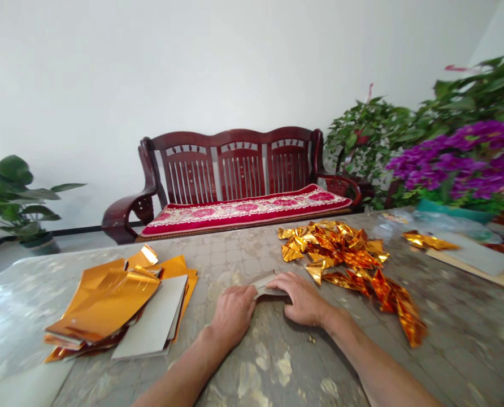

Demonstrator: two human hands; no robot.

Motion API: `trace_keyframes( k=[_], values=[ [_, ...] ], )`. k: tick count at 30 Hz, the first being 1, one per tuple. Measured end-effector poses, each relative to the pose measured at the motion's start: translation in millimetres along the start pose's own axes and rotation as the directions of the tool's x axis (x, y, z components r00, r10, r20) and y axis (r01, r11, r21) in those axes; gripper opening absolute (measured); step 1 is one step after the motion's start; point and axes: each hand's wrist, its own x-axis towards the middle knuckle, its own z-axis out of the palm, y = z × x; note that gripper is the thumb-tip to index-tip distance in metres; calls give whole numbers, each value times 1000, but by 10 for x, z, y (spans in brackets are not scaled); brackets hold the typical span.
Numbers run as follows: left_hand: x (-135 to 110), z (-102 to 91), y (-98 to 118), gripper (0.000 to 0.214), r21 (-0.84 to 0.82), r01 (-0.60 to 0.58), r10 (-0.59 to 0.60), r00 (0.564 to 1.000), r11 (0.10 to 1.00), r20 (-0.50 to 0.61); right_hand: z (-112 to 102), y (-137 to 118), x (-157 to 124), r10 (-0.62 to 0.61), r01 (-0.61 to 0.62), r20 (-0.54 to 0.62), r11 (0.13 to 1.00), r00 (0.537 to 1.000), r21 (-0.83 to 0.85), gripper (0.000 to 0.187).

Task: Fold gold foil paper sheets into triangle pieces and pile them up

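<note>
Between my hands, at the middle of the table, is a sheet of paper [265, 284] with its pale grey side showing, partly folded. My left hand [234, 311] grips its left end with the fingers closed. Curled over its right end is my right hand [300, 297], fingers pressed on the paper. The fingertips and the underside of the sheet are hidden. To the left lies a loose stack of gold foil paper sheets [108, 299], some turned pale side up. On the right spreads a heap of folded gold foil pieces [340, 249], several trailing toward me.
The table [252, 367] has a patterned, glossy cover. At its right end lie grey and tan boards [476, 254], crumpled clear plastic [451, 223] and purple flowers [464, 158]. Behind it stands a dark red wooden bench [239, 169]; a potted plant [23, 203] is at far left.
</note>
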Motion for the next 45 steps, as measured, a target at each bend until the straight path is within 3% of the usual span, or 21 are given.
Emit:
trace_keyframes(
  k=[3,7,9,12,16,21,26,32,36,45],
  values=[
    [0,-12,-20,24,-12,-11,11,1000,1000,-11,9,38,0,8,-6,-55,999,998,42,55],
    [0,0,-64,25,-34,-30,29,999,999,-34,49,61,6,-8,17,-132,998,991,67,22],
    [-1,-3,-64,21,-30,-41,39,998,999,-43,59,61,11,-32,44,-164,997,986,67,17],
    [3,-17,-41,15,-9,-41,41,998,999,-53,51,45,16,-50,61,-218,997,975,45,17],
    [16,-10,-36,30,13,-39,40,997,999,-62,49,30,30,-36,42,-265,999,963,17,19],
    [30,25,-69,30,0,-41,41,996,999,-85,116,58,70,95,-92,-217,995,971,27,26],
    [53,34,-61,31,1,34,-33,992,999,-125,128,-2,113,232,-240,-219,971,948,-12,32],
    [101,85,-68,19,-44,134,-139,979,990,-151,163,-75,161,316,-335,-276,942,908,-25,18],
    [131,95,-83,17,-18,182,-183,971,983,-153,203,-63,183,312,-335,-294,942,903,-27,12],
    [158,73,-73,22,27,273,-268,956,962,-115,189,-85,179,281,-325,-278,937,919,-127,17]
  ],
)
